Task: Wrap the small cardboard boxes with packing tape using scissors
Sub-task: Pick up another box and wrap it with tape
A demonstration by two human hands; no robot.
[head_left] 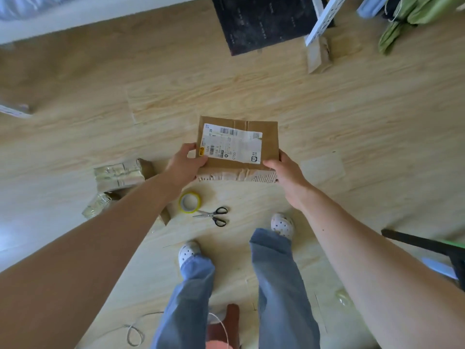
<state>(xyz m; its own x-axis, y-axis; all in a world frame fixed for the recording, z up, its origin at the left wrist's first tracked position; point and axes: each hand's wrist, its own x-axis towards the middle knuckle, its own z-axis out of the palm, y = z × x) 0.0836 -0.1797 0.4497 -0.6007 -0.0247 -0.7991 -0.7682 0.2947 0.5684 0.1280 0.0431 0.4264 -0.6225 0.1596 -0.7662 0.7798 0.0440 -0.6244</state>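
Note:
I stand over a wooden floor and hold a small brown cardboard box (269, 144) with a white shipping label in front of me, above the floor. My left hand (185, 163) grips its left edge and my right hand (286, 172) grips its right near corner. Below the box, on the floor, lies a roll of yellowish packing tape (190, 202). Black-handled scissors (214, 215) lie just right of the roll, slightly open. Two boxes wrapped in clear tape (118, 175) sit at the left, partly hidden by my left forearm.
A black mat (261, 21) and a white perforated rack leg (324, 18) on a cardboard pad stand at the far side. Green cloth (407, 18) lies at the top right. A dark object (427, 248) juts in from the right. String (136, 333) lies near my feet.

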